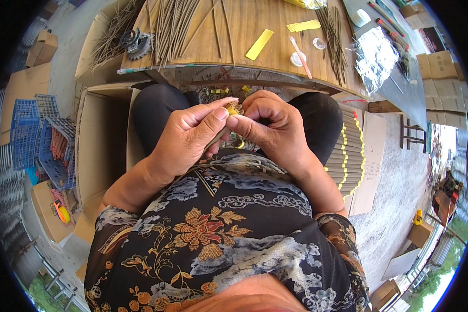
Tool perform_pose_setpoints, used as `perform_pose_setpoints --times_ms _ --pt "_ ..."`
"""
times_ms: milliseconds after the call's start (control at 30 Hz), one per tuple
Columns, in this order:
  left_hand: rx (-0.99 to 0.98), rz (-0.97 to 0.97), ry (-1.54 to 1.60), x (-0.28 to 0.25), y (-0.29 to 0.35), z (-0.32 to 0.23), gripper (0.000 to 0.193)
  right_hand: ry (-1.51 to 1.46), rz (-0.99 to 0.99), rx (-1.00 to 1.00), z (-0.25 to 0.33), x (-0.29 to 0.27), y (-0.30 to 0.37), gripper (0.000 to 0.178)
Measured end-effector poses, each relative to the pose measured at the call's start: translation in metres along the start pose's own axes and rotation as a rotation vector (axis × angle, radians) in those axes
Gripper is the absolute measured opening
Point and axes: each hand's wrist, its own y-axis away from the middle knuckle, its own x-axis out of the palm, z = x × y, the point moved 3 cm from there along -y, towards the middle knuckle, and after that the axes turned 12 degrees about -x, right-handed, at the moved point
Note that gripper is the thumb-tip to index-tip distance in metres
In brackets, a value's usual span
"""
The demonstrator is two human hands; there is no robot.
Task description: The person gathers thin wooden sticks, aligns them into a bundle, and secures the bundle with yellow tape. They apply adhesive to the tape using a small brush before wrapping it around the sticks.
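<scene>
Above my lap, both hands are closed around a small bundle of thin brown sticks (233,107), with a bit of yellow at its end. My left hand (184,132) wraps the bundle from the left, its thumb on the yellow part. My right hand (272,127) pinches the same end between thumb and curled fingers. Most of the bundle is hidden by the hands. Beyond them, a wooden table (275,49) carries loose brown sticks (174,28), a yellow paper strip (259,44) and more yellow strips (303,26).
To my left stands an open cardboard box (101,138), with blue plastic crates (26,135) farther out. Yellow-banded brown stick bundles (352,151) lie by my right knee. Also on the table are a geared metal part (139,46), a white-and-orange brush-like tool (300,56) and crumpled foil (375,57).
</scene>
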Motion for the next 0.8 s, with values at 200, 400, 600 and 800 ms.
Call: perform_pose_setpoints --times_ms 200,400,600,800 --pt "0.052 -0.046 -0.016 0.001 -0.002 0.001 0.033 0.098 -0.073 -0.017 -0.006 -0.002 0.000 0.028" --pt "0.149 -0.174 -0.134 0.001 -0.001 0.002 0.035 0.525 -0.118 0.047 0.007 -0.002 -0.001 0.028" --pt "0.281 -0.297 -0.328 0.005 0.000 -0.001 0.035 0.297 -0.048 0.066 0.011 0.010 0.002 0.015" --pt "0.350 -0.325 -0.369 0.005 0.001 0.001 0.034 0.053 -0.041 0.249 0.008 0.016 0.004 0.017"
